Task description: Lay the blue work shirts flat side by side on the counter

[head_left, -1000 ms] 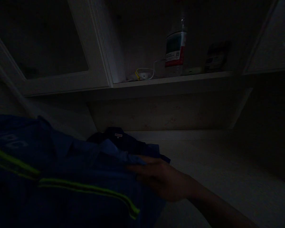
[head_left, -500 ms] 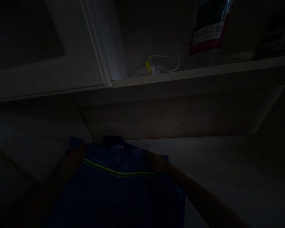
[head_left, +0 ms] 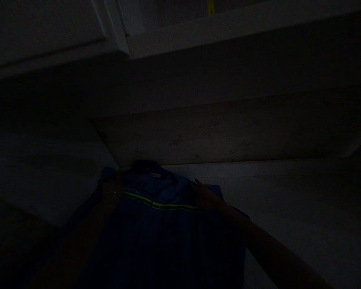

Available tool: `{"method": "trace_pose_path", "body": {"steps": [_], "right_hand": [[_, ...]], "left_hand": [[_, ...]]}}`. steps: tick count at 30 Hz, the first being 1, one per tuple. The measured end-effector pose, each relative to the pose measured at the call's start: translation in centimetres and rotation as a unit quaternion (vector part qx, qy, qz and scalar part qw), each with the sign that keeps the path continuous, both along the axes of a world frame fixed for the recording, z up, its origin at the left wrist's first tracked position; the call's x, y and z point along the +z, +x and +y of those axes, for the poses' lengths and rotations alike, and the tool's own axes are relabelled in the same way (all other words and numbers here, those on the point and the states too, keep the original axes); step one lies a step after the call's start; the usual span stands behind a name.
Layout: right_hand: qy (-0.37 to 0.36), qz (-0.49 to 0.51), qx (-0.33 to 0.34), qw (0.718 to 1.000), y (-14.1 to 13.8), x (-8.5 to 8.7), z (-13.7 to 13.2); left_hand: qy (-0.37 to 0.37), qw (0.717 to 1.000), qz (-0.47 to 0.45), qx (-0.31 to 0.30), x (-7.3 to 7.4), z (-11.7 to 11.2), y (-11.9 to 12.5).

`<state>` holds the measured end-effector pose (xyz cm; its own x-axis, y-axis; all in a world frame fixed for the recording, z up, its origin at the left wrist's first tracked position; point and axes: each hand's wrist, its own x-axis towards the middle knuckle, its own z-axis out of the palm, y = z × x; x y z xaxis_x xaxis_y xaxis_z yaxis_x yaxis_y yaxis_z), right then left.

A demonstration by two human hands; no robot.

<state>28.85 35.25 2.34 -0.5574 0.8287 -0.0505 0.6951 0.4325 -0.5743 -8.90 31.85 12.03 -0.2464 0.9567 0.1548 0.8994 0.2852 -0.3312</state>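
A dark blue jacket (head_left: 168,237) with a yellow-green stripe across its chest is spread out in front of me, its collar upward and a pale label inside the neck. My left hand (head_left: 112,190) grips the shoulder on the left side, with a thin band around the wrist. At the other shoulder, my right hand (head_left: 205,197) is closed on the cloth, its thumb showing along the top edge. Deep shadow hides most of the fingers and the lower part of the jacket.
A pale shelf edge (head_left: 198,38) crosses above, with a yellow tag (head_left: 210,7) on the shelf. At upper left is a cabinet door (head_left: 63,36). Behind the collar runs a patterned back panel (head_left: 213,132) above a pale ledge (head_left: 228,168).
The view has tilted downward, so the shelf has slid up and most of its items are out of sight. Both hands and the jacket sit slightly higher and farther right in the picture.
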Motion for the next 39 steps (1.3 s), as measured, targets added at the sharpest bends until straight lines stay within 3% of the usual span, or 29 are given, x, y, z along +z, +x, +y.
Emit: {"method": "trace_pose_path", "body": {"steps": [3, 7, 11, 13, 17, 19, 21, 30, 34, 39], "right_hand": [[0.014, 0.033, -0.034, 0.999, 1.2, 0.7, -1.9], [0.064, 0.092, -0.102, 0.989, 3.7, 1.0, -5.5], [0.119, 0.076, -0.187, 0.972, 6.8, 0.2, -10.5], [0.169, 0.038, -0.163, 0.971, 8.1, -0.5, -13.3], [0.185, -0.052, -0.009, 0.981, 9.7, -2.6, -17.4], [0.173, -0.074, 0.010, 0.982, 10.0, -3.4, -18.2], [0.167, -0.077, -0.011, 0.983, 10.1, -3.9, -18.4], [0.159, -0.068, -0.068, 0.983, 10.1, -3.0, -17.8], [0.181, -0.083, -0.060, 0.978, 10.1, -2.0, -16.4], [0.200, -0.148, -0.108, 0.963, 13.1, -1.5, -13.7]], "left_hand": [[-0.017, 0.999, -0.007, 0.026, 0.2, -0.4, 2.6], [-0.068, 0.993, -0.040, -0.087, 0.5, -2.6, 8.9], [-0.060, 0.974, -0.110, -0.190, -2.2, -7.6, 15.4], [-0.060, 0.962, -0.170, -0.204, -4.7, -10.4, 17.0], [-0.077, 0.957, -0.203, -0.191, -9.9, -15.0, 17.4], [-0.050, 0.962, -0.190, -0.192, -11.8, -16.3, 17.0], [-0.029, 0.963, -0.186, -0.193, -12.8, -17.0, 16.6], [-0.015, 0.965, -0.180, -0.191, -12.2, -17.3, 17.0], [-0.012, 0.965, -0.180, -0.191, -12.2, -17.4, 17.0], [-0.005, 0.963, -0.196, -0.186, -12.4, -17.4, 17.0]]}}
